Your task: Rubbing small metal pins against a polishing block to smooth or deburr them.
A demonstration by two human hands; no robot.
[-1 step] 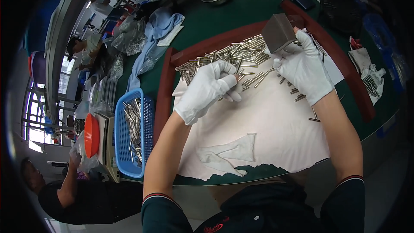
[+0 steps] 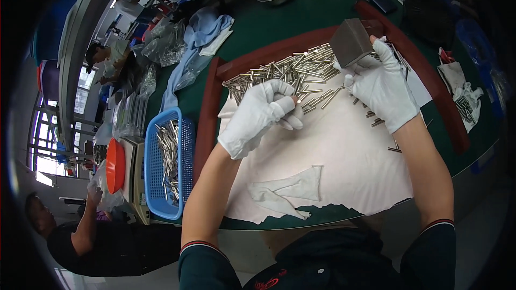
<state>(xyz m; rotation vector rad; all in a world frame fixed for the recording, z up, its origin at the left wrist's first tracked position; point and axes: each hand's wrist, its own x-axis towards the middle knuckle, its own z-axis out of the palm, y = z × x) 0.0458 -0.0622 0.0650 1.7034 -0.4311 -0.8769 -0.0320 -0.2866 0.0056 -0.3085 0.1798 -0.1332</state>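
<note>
My left hand, in a white glove with a bare thumb tip, is closed in a pinch over the pale cloth. A slim metal pin shows at its fingertips, partly hidden by the fingers. Just beyond lies a heap of shiny metal pins. On the right, my gloved right hand is closed around a dark grey-brown block, tilted above the heap's right end. Several loose pins lie beside and below that hand.
A red-brown wooden frame borders the cloth. Left of it stand a blue basket of pins, a scale and an orange bowl. A white rag lies near the front edge. A co-worker is at left.
The whole scene sits slightly further right in the picture. Both hands keep nearly the same pose, and the block stays in my right hand.
</note>
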